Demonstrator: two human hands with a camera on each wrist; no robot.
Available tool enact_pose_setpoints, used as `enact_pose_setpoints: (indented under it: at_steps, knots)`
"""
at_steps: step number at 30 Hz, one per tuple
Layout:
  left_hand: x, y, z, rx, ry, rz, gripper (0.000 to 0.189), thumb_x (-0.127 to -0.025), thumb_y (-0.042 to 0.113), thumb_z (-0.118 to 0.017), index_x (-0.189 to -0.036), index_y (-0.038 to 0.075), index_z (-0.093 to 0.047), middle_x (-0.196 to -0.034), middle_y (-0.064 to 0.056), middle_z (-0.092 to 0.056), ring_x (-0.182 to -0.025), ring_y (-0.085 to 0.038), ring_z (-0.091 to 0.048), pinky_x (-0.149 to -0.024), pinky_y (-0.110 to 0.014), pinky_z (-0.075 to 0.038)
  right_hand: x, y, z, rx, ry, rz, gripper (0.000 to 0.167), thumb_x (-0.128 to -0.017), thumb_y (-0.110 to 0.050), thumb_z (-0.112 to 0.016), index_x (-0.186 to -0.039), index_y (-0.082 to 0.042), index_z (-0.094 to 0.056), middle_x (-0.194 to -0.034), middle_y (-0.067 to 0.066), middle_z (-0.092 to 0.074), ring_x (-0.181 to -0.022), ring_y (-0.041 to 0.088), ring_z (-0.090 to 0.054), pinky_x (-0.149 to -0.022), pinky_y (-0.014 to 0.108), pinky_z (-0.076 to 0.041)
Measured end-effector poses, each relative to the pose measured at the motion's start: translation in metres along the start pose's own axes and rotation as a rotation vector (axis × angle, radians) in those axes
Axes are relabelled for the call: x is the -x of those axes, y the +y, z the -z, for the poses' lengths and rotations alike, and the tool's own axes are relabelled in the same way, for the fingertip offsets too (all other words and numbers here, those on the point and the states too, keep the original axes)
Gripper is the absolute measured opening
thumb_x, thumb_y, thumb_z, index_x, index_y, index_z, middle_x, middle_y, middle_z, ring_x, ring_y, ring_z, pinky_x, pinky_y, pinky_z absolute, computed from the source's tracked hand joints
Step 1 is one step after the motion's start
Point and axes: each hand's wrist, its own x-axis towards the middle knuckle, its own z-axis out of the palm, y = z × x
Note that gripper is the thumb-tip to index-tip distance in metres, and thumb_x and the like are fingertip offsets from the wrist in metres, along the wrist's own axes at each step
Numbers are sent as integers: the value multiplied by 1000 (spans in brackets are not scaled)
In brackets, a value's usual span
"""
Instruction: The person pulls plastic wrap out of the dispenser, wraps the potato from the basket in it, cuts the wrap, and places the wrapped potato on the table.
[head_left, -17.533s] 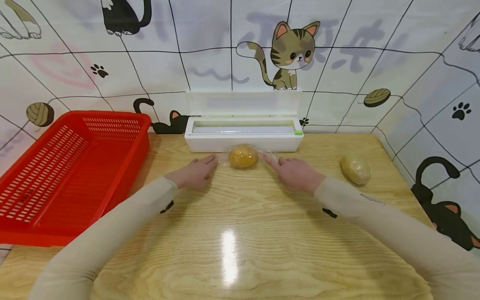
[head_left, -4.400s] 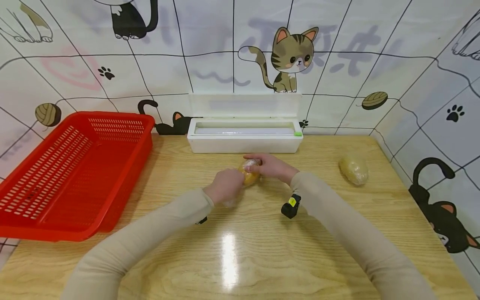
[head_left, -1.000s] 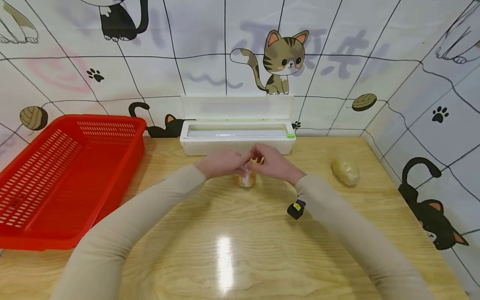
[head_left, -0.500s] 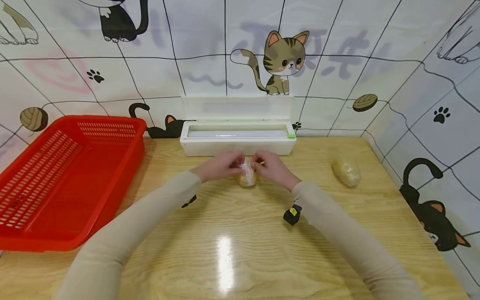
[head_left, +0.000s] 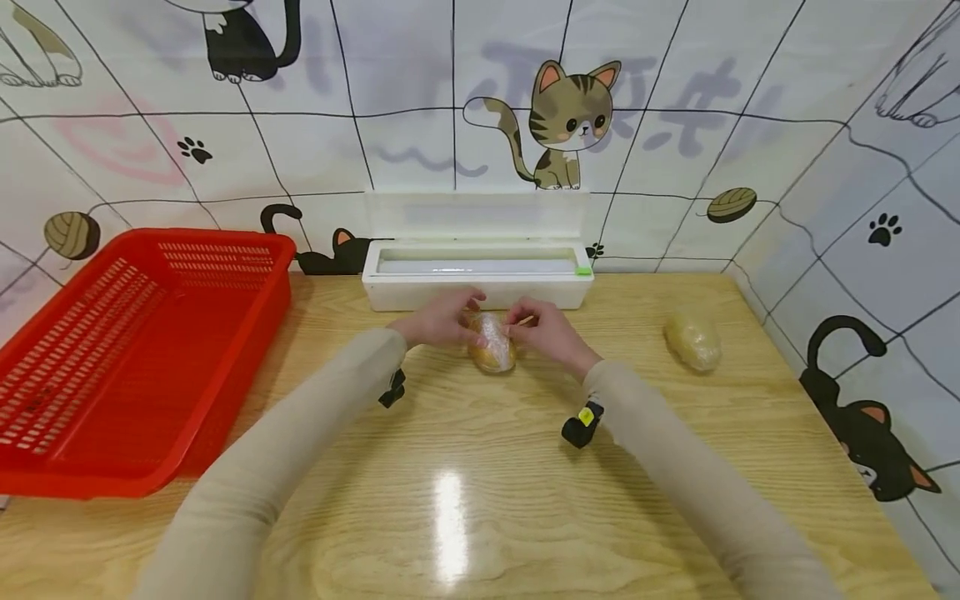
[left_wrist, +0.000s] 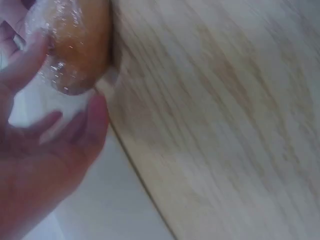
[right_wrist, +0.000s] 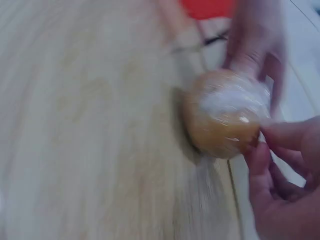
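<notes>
A round orange-yellow fruit (head_left: pixel 492 357), wrapped in shiny cling film (head_left: pixel 491 327), sits on the table between both hands, in front of a white box (head_left: pixel 480 293). At its left side is my left hand (head_left: pixel 442 318), thumb against the film and the other fingers spread apart, as the left wrist view shows from close up. My right hand (head_left: pixel 546 332) pinches the film at the fruit's right edge between thumb and forefinger; in the right wrist view these fingertips (right_wrist: pixel 261 156) meet at the wrap. A whitish folded patch of film lies over the fruit's top.
The lidded white box stands open against the wall with a roll inside and a green slider (head_left: pixel 583 271) on its rim. A red plastic basket (head_left: pixel 281 275) is on the left. Another film-wrapped, pale yellow item (head_left: pixel 692 340) lies on the right of the wooden table (head_left: pixel 525 500).
Earlier both hands worked together above the fruit, pulling up film. Now they have parted to its two sides, the film lies down over the top, and the left fingers have spread.
</notes>
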Motion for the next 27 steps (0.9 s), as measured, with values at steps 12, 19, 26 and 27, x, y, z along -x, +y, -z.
enact_pose_setpoints:
  at_steps: [12, 19, 26, 27]
  knots:
    - [-1, -9, -9, -87, -165, -104, 55, -101, 21, -52, -145, -6, -35, -144, -18, -43, -131, -28, -41, -108, -37, -30, -6, 13, 5, -486, -44, -361, 6, -91, 2, -61, -95, -1, -65, -89, 1, -61, -78, 8, -57, -76, 23, -49]
    - [0, -3, -14, -116, -232, -59, 63, -106, 25, -36, -150, -7, -5, -157, -20, -6, -144, -26, -10, -114, -33, -12, 18, -14, -1, 295, 101, 138, 17, -92, -3, -63, -105, 4, -71, -103, 14, -70, -95, 24, -64, -83, 39, -51]
    - [2, -8, -9, -168, -186, -77, 59, -106, 24, -38, -151, -5, -13, -156, -20, -16, -142, -30, -19, -114, -35, -15, 47, -32, -24, 942, -110, 371, 53, -88, -8, -62, -135, 12, -47, -138, 26, -47, -117, 38, -54, -90, 44, -49]
    - [3, -9, -8, -178, -180, -76, 59, -106, 24, -38, -151, -5, -14, -155, -21, -17, -142, -30, -20, -114, -36, -16, 49, -32, -27, 999, -150, 373, 59, -88, -10, -62, -138, 14, -40, -142, 28, -40, -124, 40, -48, -95, 45, -45]
